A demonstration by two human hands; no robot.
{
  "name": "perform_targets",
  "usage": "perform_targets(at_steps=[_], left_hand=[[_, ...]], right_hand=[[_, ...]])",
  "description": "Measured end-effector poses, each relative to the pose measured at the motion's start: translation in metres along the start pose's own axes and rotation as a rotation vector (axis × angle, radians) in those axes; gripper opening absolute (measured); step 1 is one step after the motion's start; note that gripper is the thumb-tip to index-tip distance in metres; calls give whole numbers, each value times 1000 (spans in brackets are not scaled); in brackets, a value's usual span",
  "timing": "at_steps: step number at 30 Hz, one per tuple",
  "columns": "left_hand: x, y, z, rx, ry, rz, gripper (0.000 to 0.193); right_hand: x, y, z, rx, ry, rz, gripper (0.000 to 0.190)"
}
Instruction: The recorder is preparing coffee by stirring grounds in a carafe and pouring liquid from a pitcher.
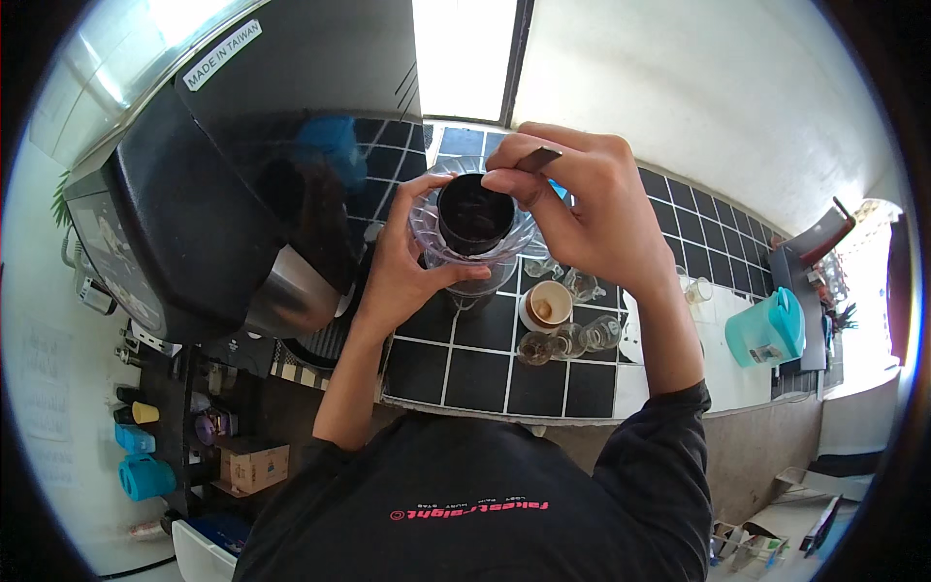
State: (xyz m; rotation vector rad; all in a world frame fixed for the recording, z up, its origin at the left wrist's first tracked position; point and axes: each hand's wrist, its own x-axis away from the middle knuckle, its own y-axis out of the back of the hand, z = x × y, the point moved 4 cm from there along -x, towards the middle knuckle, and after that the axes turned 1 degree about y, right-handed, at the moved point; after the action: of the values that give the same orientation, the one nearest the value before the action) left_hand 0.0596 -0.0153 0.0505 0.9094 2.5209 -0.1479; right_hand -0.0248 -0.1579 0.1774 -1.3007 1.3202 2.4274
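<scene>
My left hand [407, 262] wraps the near left side of a clear ribbed plastic vessel [429, 211], its thumb along the front. Inside the vessel's wide rim sits a round black cup [476, 212], dark within. Between the thumb and fingers of my right hand [574, 196] is a thin dark metal utensil [540, 158], with its end jutting out above the fingers; its lower part is hidden, and the kind of utensil cannot be told. My right fingertips are at the black cup's upper right edge.
A large black machine [240, 182] fills the left side. Right of the vessel, on black tiles, stand a white and brown cup [549, 303] and several small glass jars [567, 340]. Farther right are a turquoise pitcher [764, 327] and drinking glasses [698, 291]. A cardboard box [258, 465] is low at left.
</scene>
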Motion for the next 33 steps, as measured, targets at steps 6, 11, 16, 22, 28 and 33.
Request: perform_targets(at_steps=[6,11,16,22,28,33], left_hand=[[2,-1,-1,3,-1,2,94],[3,1,1,-4,1,7,94],[2,2,4,-31,4,-4,94],[3,-1,3,-15,-2,7,94],[4,-1,9,24,21,4,94],[4,0,12,23,20,4,93]], right_hand=[[-1,-4,-2,31,38,-29,5],[-3,-4,0,-33,-31,6,5],[-2,-7,2,45,32,-26,4],[-1,-8,-2,37,40,19,21],[2,-12,-3,70,5,47,23],[2,-13,-2,60,-5,-25,3]])
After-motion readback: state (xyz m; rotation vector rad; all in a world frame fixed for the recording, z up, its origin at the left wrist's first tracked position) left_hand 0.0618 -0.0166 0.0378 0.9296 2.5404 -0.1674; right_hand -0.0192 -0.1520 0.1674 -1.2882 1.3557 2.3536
